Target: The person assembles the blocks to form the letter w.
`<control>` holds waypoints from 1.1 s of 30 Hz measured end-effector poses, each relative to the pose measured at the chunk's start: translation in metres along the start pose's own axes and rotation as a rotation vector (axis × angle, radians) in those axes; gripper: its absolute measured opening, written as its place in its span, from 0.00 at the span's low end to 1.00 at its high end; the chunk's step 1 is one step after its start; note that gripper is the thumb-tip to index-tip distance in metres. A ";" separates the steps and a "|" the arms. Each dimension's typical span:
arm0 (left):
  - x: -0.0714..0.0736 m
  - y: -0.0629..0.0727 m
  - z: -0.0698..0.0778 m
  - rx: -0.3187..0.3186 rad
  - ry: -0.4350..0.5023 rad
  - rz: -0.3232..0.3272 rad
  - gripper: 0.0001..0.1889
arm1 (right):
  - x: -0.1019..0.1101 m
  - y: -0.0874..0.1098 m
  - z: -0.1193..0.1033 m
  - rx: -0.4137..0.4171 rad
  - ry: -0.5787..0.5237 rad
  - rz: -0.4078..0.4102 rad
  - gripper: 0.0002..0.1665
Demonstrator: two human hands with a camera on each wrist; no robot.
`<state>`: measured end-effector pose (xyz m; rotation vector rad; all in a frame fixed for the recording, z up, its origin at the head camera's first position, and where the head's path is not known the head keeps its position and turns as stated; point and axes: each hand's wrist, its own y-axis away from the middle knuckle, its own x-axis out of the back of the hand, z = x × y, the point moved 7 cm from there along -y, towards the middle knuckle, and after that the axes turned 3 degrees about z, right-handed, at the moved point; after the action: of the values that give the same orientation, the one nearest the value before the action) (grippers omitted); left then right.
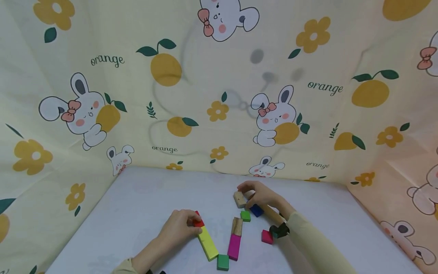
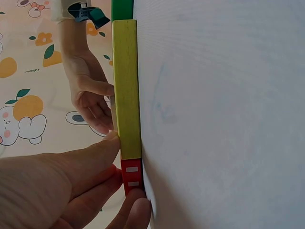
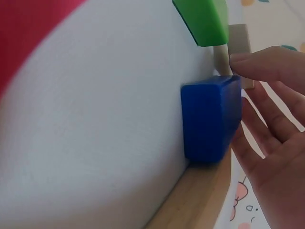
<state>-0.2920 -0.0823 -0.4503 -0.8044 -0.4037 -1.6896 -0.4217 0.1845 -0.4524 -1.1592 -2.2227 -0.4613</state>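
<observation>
My left hand pinches a red block set against the far end of a long yellow block, its thumb along the yellow side. My right hand grips a pale wooden block, thumb on the near side and index finger reaching over the far end. Just under that hand lies a dark blue block, with a light green block close to its left. A long wooden bar extends from the blue block toward my right wrist.
A green block sits at the near end, between the yellow block and a magenta block. A grained wooden block continues beyond the magenta one. A red-pink block lies beside my right wrist. Patterned cloth rises behind the white table.
</observation>
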 end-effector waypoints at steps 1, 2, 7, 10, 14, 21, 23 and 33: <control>0.000 0.000 0.000 0.000 0.001 -0.002 0.12 | 0.001 0.001 -0.001 0.003 0.002 0.011 0.34; -0.001 0.000 0.000 -0.002 0.002 -0.004 0.13 | 0.003 0.003 -0.001 0.008 0.007 0.021 0.34; -0.003 0.000 0.000 0.006 0.000 -0.010 0.13 | 0.013 0.013 -0.011 0.078 0.001 0.071 0.36; -0.004 0.000 0.000 0.014 -0.002 -0.011 0.12 | 0.018 0.020 -0.015 0.103 -0.012 0.110 0.36; -0.005 0.000 0.001 0.018 -0.002 -0.016 0.12 | 0.021 0.031 -0.021 0.114 -0.025 0.139 0.37; -0.004 0.001 0.001 0.009 0.005 -0.014 0.12 | 0.012 0.064 -0.036 0.085 -0.063 0.171 0.35; -0.002 0.001 0.000 0.016 0.004 -0.008 0.12 | 0.007 0.073 -0.038 0.059 -0.066 0.164 0.36; -0.001 0.002 0.003 -0.003 0.029 -0.006 0.11 | -0.003 0.115 -0.039 0.008 -0.116 0.121 0.37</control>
<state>-0.2891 -0.0806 -0.4493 -0.7811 -0.3842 -1.7057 -0.3127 0.2261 -0.4204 -1.3381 -2.2330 -0.3435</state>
